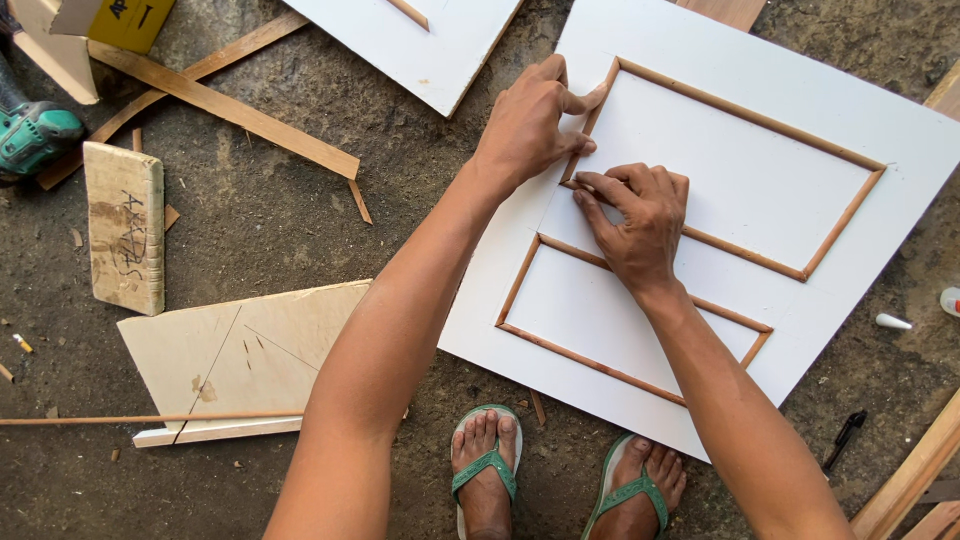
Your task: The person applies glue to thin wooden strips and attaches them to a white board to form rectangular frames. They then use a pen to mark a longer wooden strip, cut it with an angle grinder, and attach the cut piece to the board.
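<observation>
A white square panel (900, 130) lies on the ground in front of me, with thin brown wooden trim strips (845, 222) forming two rectangular frames on its face. My left hand (525, 125) presses its fingertips on the left corner of the upper frame. Just below it, my right hand (640, 215) rests on the panel, fingers curled and pushing on the trim at the same corner. Neither hand lifts anything. My feet in green flip-flops (485, 470) stand at the panel's near edge.
A second white panel (430, 45) lies at the top. On the left are wooden slats (230, 108), a wood block (125, 225), a beige board offcut (240, 355), a thin stick (150, 419) and a teal power tool (35, 135). A small white nozzle (893, 322) lies at right.
</observation>
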